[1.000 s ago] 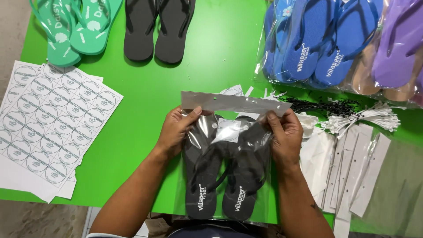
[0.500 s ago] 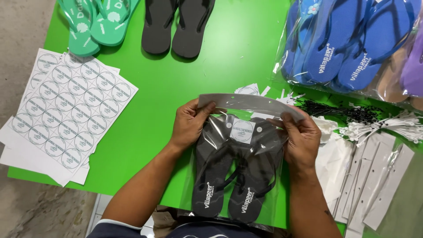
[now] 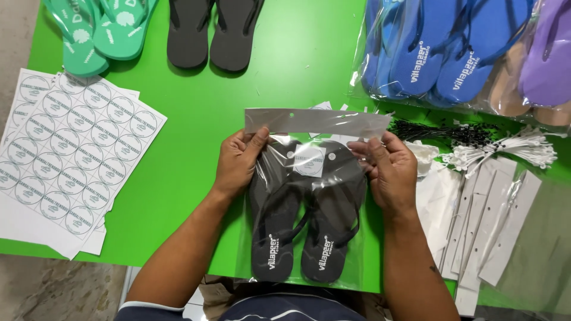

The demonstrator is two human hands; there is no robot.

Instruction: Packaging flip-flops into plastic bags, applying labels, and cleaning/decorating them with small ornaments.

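A pair of black flip-flops (image 3: 306, 220) lies in a clear plastic bag (image 3: 357, 255) on the green table (image 3: 196, 148), in front of me. A round white sticker (image 3: 309, 161) sits on the bag near its top. My left hand (image 3: 238, 161) pinches the bag's upper left corner. My right hand (image 3: 388, 169) pinches the upper right corner. Between the two hands stretches the bag's grey top flap (image 3: 315, 122), which has a small hang hole.
Sheets of round white stickers (image 3: 71, 148) lie at the left. Green flip-flops (image 3: 101, 30) and bare black flip-flops (image 3: 214, 32) lie at the far edge. Bagged blue and purple flip-flops (image 3: 452, 53) fill the far right. Black ties (image 3: 440, 132), white ties (image 3: 511, 148) and white card strips (image 3: 493, 220) lie at the right.
Both hands stay at the bag's top corners. The view has shifted slightly, and the grey flap now lies flatter and more level across the bag's top.
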